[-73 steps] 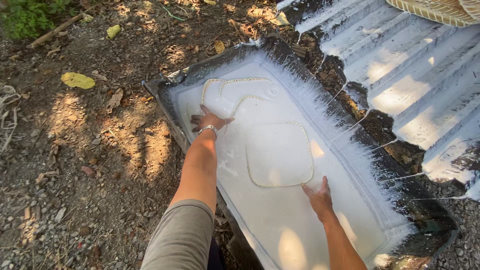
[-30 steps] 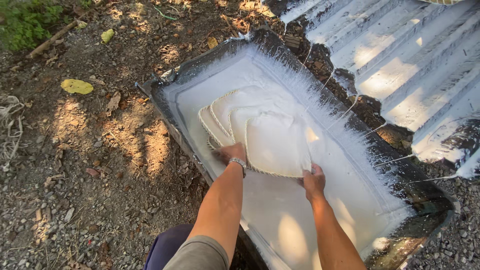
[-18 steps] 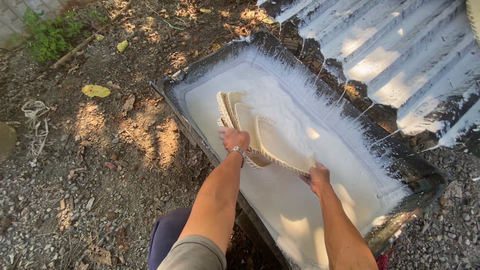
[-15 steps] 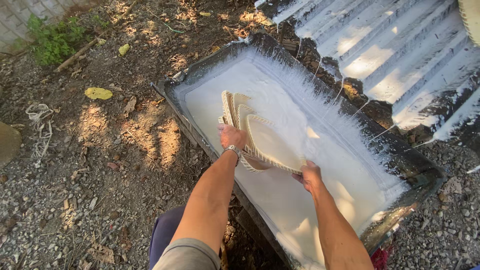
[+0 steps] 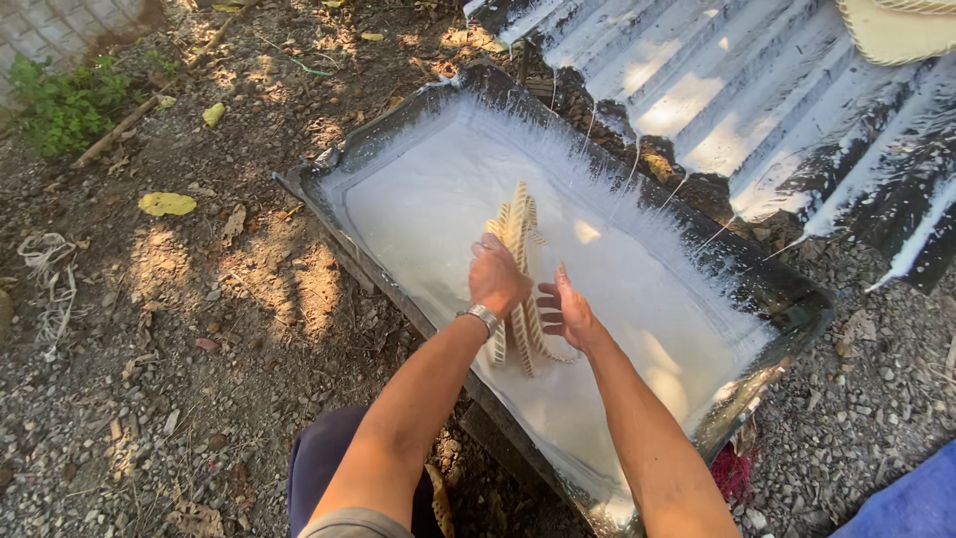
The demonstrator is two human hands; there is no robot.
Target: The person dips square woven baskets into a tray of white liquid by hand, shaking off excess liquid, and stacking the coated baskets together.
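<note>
tray wall (image 5: 398,299) is blocking the near side | woven trays (image 5: 518,269) are standing on edge mid-tray, splitting the white liquid (image 5: 428,209) | open liquid is lying left and right | corrugated sheet (image 5: 757,110) is closing the far side

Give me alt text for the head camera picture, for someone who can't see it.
Two bare hands, left hand and right hand, lift woven trays on edge from a dark trough of white liquid. Gravel ground lies around; corrugated metal sheets stand behind.
</note>
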